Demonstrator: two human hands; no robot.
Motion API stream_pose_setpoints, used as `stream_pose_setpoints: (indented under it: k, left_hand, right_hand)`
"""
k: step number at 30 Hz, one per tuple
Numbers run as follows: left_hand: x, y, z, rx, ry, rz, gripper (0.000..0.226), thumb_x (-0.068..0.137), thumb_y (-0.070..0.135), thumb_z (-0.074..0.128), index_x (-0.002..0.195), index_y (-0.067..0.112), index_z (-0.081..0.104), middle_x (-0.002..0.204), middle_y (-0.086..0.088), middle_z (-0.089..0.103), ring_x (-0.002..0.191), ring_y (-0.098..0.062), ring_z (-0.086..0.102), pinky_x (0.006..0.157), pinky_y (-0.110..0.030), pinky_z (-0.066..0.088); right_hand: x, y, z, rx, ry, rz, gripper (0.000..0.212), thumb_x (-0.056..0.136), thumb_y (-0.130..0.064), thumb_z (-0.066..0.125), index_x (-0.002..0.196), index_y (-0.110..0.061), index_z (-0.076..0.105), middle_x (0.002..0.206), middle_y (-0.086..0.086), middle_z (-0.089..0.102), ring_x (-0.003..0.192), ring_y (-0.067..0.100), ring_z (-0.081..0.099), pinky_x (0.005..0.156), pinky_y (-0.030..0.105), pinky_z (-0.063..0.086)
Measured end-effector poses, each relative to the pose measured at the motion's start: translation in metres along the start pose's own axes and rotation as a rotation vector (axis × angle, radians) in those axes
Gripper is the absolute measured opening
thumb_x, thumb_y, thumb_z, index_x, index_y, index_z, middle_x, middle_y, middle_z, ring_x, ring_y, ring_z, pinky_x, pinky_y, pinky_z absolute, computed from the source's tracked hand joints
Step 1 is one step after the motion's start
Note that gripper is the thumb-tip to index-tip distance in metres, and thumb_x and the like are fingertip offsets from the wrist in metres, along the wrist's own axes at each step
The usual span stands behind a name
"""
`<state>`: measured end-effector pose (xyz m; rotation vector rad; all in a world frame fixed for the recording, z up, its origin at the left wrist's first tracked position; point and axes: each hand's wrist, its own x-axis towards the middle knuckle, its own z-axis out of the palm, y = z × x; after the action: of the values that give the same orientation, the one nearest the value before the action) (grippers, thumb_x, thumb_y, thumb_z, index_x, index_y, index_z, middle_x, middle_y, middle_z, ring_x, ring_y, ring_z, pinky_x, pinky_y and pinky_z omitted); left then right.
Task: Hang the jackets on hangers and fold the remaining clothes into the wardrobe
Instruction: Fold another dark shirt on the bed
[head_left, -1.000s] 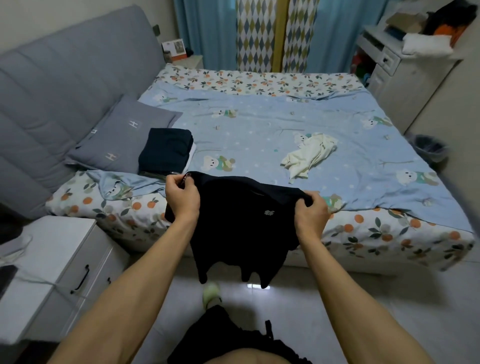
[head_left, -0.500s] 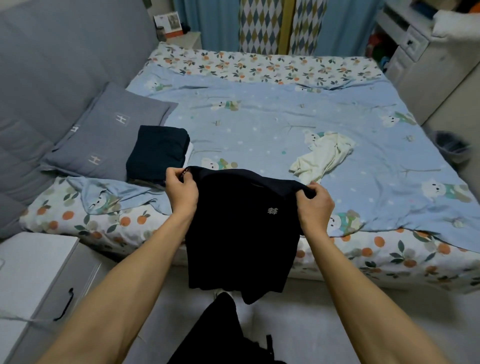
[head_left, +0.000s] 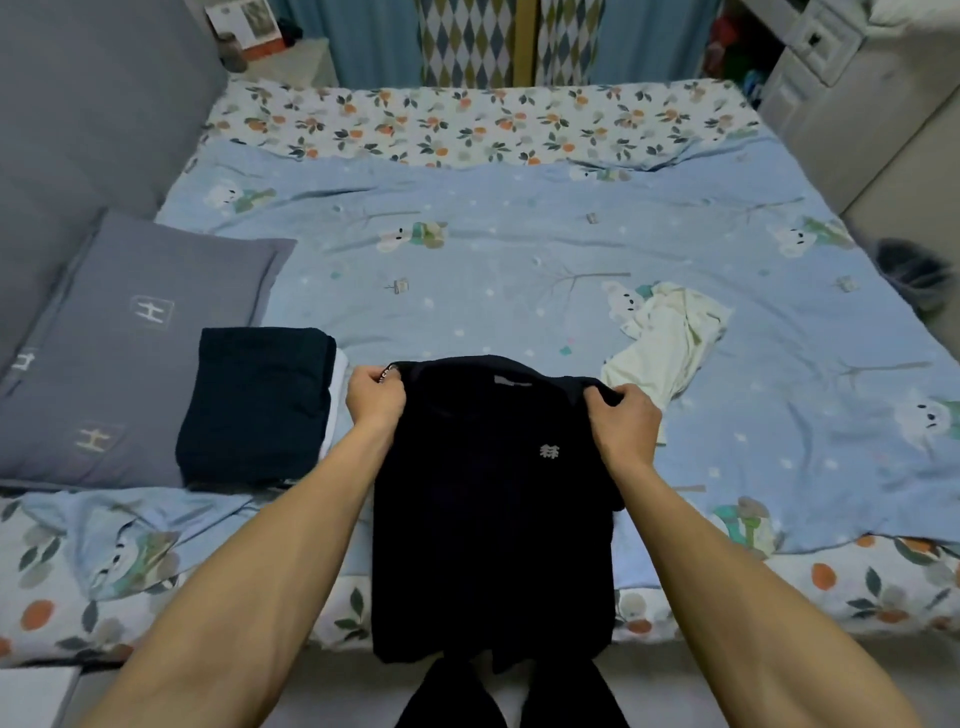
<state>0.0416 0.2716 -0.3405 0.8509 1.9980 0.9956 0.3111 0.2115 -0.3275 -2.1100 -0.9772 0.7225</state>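
A black shirt (head_left: 493, 509) is gripped at its top corners by the left hand (head_left: 375, 396) and right hand (head_left: 623, 423), draped over the near edge of the bed (head_left: 519, 249). A small white chest logo is seen, unreadable. "H" marks are shown on the grey pillow (head_left: 130, 353).

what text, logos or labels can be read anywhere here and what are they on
"H": pale embroidered monogram, repeated on the grey pillow.
Small white chest emblem on the black shirt: a symbol, too blurred to read.
Grey neck label inside the shirt's collar: no legible text.
Tag pinched in the left hand: light marks, too small to read.
Printed card on the far nightstand: blurred, unreadable.
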Motion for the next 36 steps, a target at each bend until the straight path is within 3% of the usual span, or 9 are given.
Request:
stream_pose_setpoints:
  k: [5, 7, 9, 15, 23, 26, 30, 33, 36]
  left_hand:
    - [0.069, -0.019, 0.055, 0.026, -0.062, -0.083, 0.022, 0.093, 0.023, 0.059, 0.074, 0.018, 0.051, 0.07, 0.003, 0.05, 0.073, -0.018, 0.051, 0.071, -0.029, 0.041]
    - [0.095, -0.036, 0.086, 0.131, -0.127, -0.145, 0.014, 0.091, 0.027, 0.062, 0.095, 0.015, 0.059, 0.083, 0.001, 0.058, 0.085, -0.022, 0.059, 0.079, -0.03, 0.048]
    - [0.109, -0.052, 0.104, 0.252, -0.205, -0.232, 0.049, 0.089, 0.028, 0.066, 0.131, 0.011, 0.049, 0.111, -0.005, 0.058, 0.107, -0.028, 0.06, 0.097, -0.036, 0.048]
    - [0.153, -0.095, 0.16, 0.553, -0.336, -0.016, 0.034, 0.094, 0.024, 0.058, 0.126, 0.012, 0.058, 0.125, -0.005, 0.063, 0.117, -0.026, 0.057, 0.094, -0.03, 0.041]
    - [0.22, -0.153, 0.244, 0.769, -0.335, 0.325, 0.046, 0.096, 0.045, 0.053, 0.128, 0.012, 0.058, 0.123, -0.012, 0.061, 0.12, -0.033, 0.048, 0.101, -0.043, 0.04]
    - [0.229, -0.157, 0.255, 0.939, -0.306, 0.371, 0.04, 0.101, 0.04, 0.044, 0.118, 0.006, 0.056, 0.112, -0.016, 0.063, 0.112, -0.038, 0.05, 0.097, -0.045, 0.035]
    - [0.237, -0.14, 0.267, 0.628, -0.143, 0.295, 0.032, 0.102, 0.038, 0.043, 0.102, 0.007, 0.051, 0.089, -0.009, 0.06, 0.085, -0.032, 0.056, 0.077, -0.039, 0.044]
    - [0.244, -0.137, 0.281, 0.59, -0.047, 0.194, 0.034, 0.1, 0.042, 0.044, 0.096, 0.009, 0.05, 0.087, -0.006, 0.058, 0.084, -0.03, 0.058, 0.07, -0.036, 0.041]
    - [0.244, -0.145, 0.29, 0.807, -0.083, 0.263, 0.048, 0.099, 0.051, 0.04, 0.104, 0.006, 0.057, 0.097, -0.011, 0.06, 0.093, -0.032, 0.057, 0.083, -0.043, 0.045]
  right_hand:
    - [0.072, 0.015, 0.05, -0.059, -0.055, 0.057, 0.035, 0.095, -0.037, 0.059, 0.088, -0.003, 0.059, 0.086, 0.01, 0.063, 0.088, 0.031, 0.061, 0.072, 0.034, 0.044]
    - [0.105, 0.032, 0.077, -0.118, -0.123, 0.109, 0.032, 0.097, -0.032, 0.057, 0.107, -0.001, 0.057, 0.102, 0.014, 0.062, 0.102, 0.034, 0.06, 0.078, 0.034, 0.043]
    - [0.124, 0.046, 0.094, -0.204, -0.2, 0.116, 0.033, 0.097, -0.02, 0.054, 0.123, 0.0, 0.051, 0.118, 0.017, 0.059, 0.111, 0.034, 0.056, 0.079, 0.033, 0.039]
    - [0.189, 0.089, 0.155, -0.414, -0.41, -0.064, 0.048, 0.092, -0.024, 0.057, 0.135, -0.003, 0.049, 0.128, 0.018, 0.057, 0.118, 0.035, 0.054, 0.092, 0.038, 0.044]
    - [0.257, 0.156, 0.237, -0.621, -0.434, -0.262, 0.042, 0.089, -0.057, 0.055, 0.091, -0.015, 0.052, 0.091, 0.001, 0.053, 0.092, 0.024, 0.043, 0.084, 0.038, 0.031]
    - [0.267, 0.162, 0.241, -0.463, -0.544, -0.279, 0.034, 0.093, -0.044, 0.059, 0.092, -0.01, 0.053, 0.084, 0.001, 0.058, 0.085, 0.024, 0.051, 0.078, 0.034, 0.035]
    - [0.287, 0.139, 0.237, -0.128, -0.447, -0.375, 0.023, 0.094, -0.029, 0.063, 0.095, -0.011, 0.05, 0.078, -0.001, 0.055, 0.071, 0.016, 0.05, 0.062, 0.022, 0.037]
    - [0.303, 0.132, 0.252, -0.269, -0.559, -0.407, 0.026, 0.095, -0.035, 0.061, 0.098, -0.012, 0.048, 0.083, 0.002, 0.059, 0.079, 0.024, 0.055, 0.069, 0.036, 0.042]
    - [0.309, 0.14, 0.263, -0.396, -0.603, -0.354, 0.034, 0.091, -0.045, 0.064, 0.098, -0.013, 0.053, 0.086, 0.001, 0.061, 0.083, 0.025, 0.058, 0.071, 0.037, 0.045]
